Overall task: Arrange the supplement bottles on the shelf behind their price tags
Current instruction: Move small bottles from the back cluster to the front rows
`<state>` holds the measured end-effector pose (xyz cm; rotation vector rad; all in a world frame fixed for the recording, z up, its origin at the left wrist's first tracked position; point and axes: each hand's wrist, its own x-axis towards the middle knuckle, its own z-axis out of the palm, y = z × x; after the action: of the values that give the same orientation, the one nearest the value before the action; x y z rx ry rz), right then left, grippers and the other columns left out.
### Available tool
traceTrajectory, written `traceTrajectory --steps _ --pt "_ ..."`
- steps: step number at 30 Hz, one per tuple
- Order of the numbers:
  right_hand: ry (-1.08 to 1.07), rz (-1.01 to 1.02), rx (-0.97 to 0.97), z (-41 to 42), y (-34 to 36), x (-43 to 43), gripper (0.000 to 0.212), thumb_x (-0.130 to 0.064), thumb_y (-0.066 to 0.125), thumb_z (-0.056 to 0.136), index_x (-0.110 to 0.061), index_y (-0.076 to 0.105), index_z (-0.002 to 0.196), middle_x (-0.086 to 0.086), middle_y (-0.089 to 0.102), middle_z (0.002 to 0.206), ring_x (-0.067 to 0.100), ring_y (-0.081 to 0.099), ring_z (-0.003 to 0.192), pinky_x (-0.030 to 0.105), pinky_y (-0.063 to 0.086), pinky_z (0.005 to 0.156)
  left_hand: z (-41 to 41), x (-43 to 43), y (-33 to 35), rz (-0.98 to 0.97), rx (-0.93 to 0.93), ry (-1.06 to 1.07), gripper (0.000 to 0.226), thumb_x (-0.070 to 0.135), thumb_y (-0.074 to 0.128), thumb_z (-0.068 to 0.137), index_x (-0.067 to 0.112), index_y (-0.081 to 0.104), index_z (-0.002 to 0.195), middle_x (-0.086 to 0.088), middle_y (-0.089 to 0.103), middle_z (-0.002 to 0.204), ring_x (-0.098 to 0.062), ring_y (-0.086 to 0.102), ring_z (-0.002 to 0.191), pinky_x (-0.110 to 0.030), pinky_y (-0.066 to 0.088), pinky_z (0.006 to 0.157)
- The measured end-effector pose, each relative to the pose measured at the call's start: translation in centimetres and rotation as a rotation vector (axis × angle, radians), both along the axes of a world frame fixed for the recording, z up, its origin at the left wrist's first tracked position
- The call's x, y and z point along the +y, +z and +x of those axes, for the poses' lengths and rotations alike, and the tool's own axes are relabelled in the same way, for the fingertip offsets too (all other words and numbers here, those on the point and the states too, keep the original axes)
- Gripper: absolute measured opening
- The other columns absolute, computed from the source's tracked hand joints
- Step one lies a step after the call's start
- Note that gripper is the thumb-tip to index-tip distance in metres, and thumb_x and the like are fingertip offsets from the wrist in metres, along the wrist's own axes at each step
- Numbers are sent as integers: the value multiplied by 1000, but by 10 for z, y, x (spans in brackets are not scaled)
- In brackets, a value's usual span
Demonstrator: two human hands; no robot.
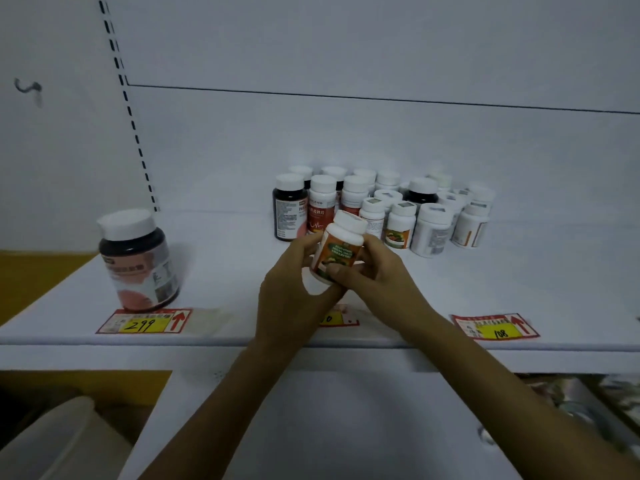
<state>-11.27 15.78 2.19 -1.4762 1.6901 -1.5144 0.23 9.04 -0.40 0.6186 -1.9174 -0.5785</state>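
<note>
Item in hand: small white plastic bottle with a white cap and an orange-and-green label (341, 249), held tilted above the front part of the white shelf (225, 258), cap leaning away and to the right.
Left hand: left hand (294, 292) has its fingers curled round the bottle's lower body and base.
Right hand: right hand (374, 268) pinches the labelled side between thumb and fingers.
Placed stock: large dark bottle with a white cap and pink label (138, 261) stands upright just behind the red-and-yellow price tag marked 299 (143, 322).
Unsorted stock: tight cluster of white-capped bottles (398, 209) at the back of the shelf, well apart from the tags.
Risk, wrong slot: the middle red-and-yellow tag (337, 319) is mostly covered by the hands and cannot be read; a matching error is likely if the bottle is set down unchecked. The tag marked 108 (495, 327) lies to the right.
Risk, toppling: set down at this tilt, the bottle may land on its base edge and roll.
Risk, fall: the spot lies near the shelf's front lip; a slip could send the bottle over.
Risk, cluster: packed bottles may knock one another over when reached into.
</note>
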Motion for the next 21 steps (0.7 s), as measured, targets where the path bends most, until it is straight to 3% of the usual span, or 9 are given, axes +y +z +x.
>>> traceTrajectory --steps 4,8,11,15,18,21 --pt "-84 -48 -84 1 3 18 53 -23 69 82 -27 42 127 -15 59 113 7 64 98 19 56 76 1 7 12 -59 -35 -93 59 29 77 72 18 50 123 13 55 115 -2 54 102 -3 42 85" --pt "-140 -108 -145 -8 17 37 45 -19 71 80 -26 47 118 -9 64 112 4 66 95 23 57 80 -11 17 29 -85 -47 -148 56 32 75 73 20 50 122 9 62 115 -3 58 99 -4 44 82" --pt "-187 -159 -144 -25 25 57 39 -19 71 80 -34 49 108 -19 63 100 -3 66 87 18 57 73 -30 37 41 -42 -35 -220 56 31 74 74 21 49 123 15 58 112 -2 57 100 -4 44 80" --pt "-281 -167 -90 -63 30 94 45 -20 71 81 -28 49 120 -12 59 112 -1 60 92 21 55 79 -69 71 47 37 -51 -338 59 32 72 75 24 46 127 17 56 114 -2 55 105 -13 43 87" --pt "-332 -164 -75 -104 30 132 46 -21 71 81 -26 50 122 -8 60 117 4 60 98 30 55 87 -114 103 48 35 -58 -378 55 34 71 76 26 46 125 18 56 113 0 55 103 -12 43 86" --pt "-361 -150 -41 -155 29 179 44 -22 71 81 -28 49 118 -9 60 113 3 62 94 25 56 82 -170 143 48 69 -67 -415 47 34 72 76 28 48 116 22 58 106 2 57 97 -10 44 83"
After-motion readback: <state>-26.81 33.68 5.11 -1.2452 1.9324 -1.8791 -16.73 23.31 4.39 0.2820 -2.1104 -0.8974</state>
